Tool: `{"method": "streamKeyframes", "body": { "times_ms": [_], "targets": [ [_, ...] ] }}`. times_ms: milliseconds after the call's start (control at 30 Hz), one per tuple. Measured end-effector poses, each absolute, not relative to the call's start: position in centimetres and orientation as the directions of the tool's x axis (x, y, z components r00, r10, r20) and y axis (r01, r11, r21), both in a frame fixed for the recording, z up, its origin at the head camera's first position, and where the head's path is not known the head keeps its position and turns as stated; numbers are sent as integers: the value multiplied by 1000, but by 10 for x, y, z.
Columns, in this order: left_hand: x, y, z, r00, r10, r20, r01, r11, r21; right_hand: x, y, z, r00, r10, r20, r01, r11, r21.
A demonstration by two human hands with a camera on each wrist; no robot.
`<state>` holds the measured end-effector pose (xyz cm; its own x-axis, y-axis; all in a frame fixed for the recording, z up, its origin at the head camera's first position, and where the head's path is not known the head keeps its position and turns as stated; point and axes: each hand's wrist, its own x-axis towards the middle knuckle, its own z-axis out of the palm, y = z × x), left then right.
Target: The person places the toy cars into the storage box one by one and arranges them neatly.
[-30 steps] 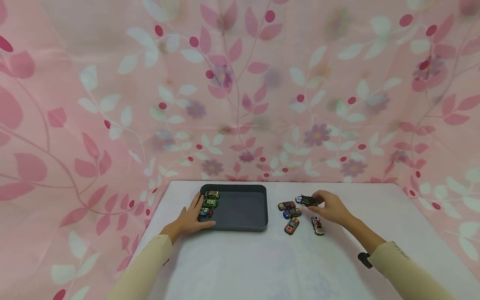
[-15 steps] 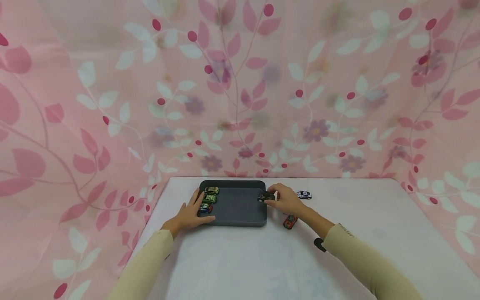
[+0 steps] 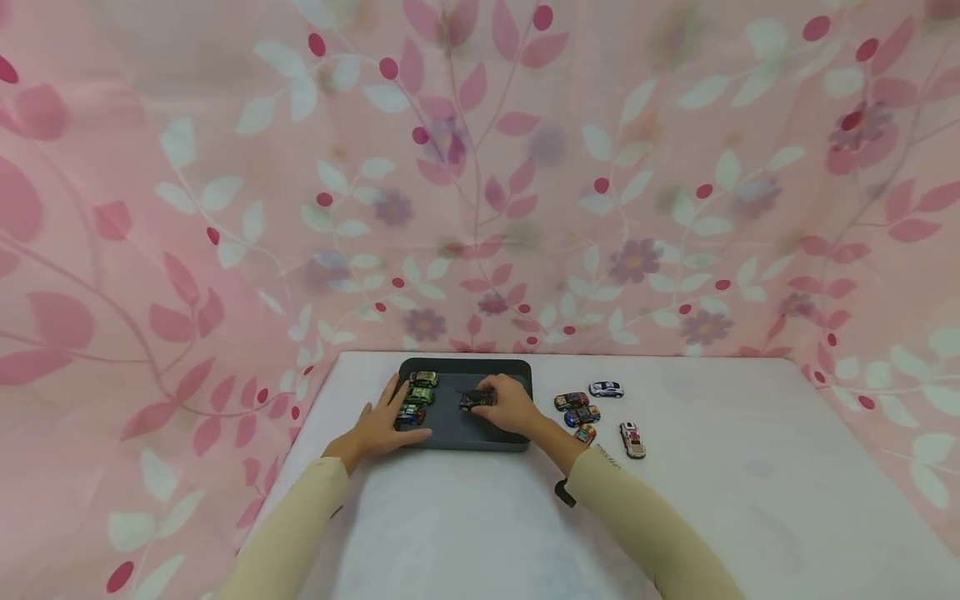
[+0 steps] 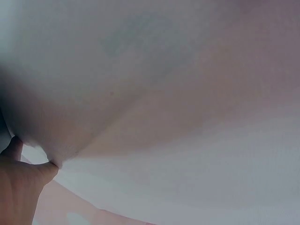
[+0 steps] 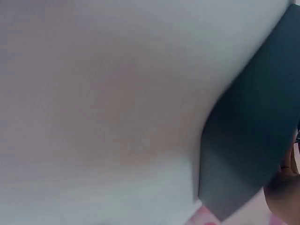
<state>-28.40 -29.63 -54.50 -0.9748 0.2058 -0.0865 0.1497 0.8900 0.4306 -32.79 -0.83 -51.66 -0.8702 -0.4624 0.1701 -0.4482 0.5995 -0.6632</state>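
From the head view I see my right hand [image 3: 510,406] with its fingers curled round a small dark toy car [image 3: 476,400], black with a few pale flecks, held low over the floor of the dark grey tray [image 3: 517,375], near its middle. The dark toy car lies level with its long axis running left to right across the tray; which end is the nose I cannot tell. My left hand [image 3: 380,430] rests with relaxed, spread fingers on the tray's left rim, beside the three cars [image 3: 417,398] lined up inside.
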Motion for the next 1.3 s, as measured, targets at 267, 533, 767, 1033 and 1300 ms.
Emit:
{"method": "streamKeyframes", "body": {
  "times_ms": [267, 533, 767, 1033, 1300],
  "targets": [
    [-284, -297, -545, -978, 195, -76, 146, 895, 422, -326, -41, -533, -889, -438, 133, -398, 596, -698],
    [-284, -291, -547, -973, 213, -89, 154, 884, 441, -323, -48, -544, -919, -390, 50, -305, 628, -716],
    [-286, -296, -546, -980, 189, -69, 140, 888, 437, -327, -51, -548, -926, -377, 14, -247, 579, -777],
    [-286, -297, -544, -978, 188, -88, 131, 888, 441, -329, -51, -550, -942, -334, -38, -161, 547, -821],
    [-287, -296, -545, -978, 191, -81, 137, 886, 442, -331, -51, -549, -937, -350, -8, -197, 546, -814]
  ]
}}
